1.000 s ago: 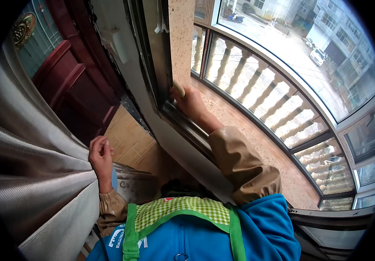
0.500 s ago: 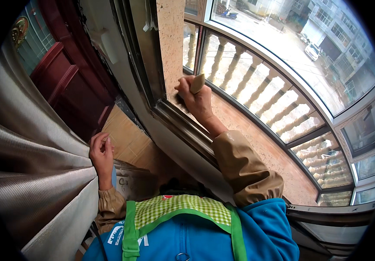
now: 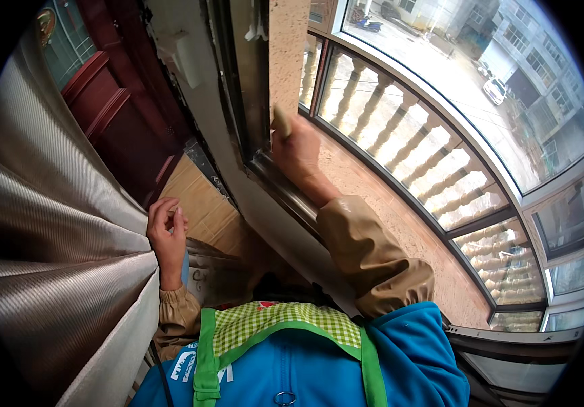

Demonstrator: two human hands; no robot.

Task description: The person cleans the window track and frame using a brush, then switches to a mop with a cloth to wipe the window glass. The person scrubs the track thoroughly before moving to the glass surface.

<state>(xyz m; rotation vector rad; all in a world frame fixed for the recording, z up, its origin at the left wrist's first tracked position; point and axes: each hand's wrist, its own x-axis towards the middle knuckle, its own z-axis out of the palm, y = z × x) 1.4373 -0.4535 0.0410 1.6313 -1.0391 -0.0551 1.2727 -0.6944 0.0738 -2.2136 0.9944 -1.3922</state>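
Observation:
My right hand (image 3: pixel 296 146) is closed round a brush (image 3: pixel 282 121). Its pale wooden handle sticks up past the thumb, and the hand hides the bristles now. That hand is at the corner where the metal window track (image 3: pixel 285 186) meets the upright metal frame (image 3: pixel 251 88). On the left, my left hand (image 3: pixel 168 237) has its fingers curled in beside the grey curtain (image 3: pixel 88 203). Whatever those fingers may hold is too small or hidden to make out.
A speckled stone sill (image 3: pixel 400 217) runs along the window's outer side, bordered by a balustrade (image 3: pixel 373 108) behind glass. Farther left stands a dark red door (image 3: pixel 115 115) above a tiled floor (image 3: pixel 200 193). A white switch box (image 3: pixel 180 57) is on the wall.
My right hand has shifted left and closer to the upright frame, and the brush handle now leans left. The dark bristles seen before are out of sight. My left hand stays by the curtain.

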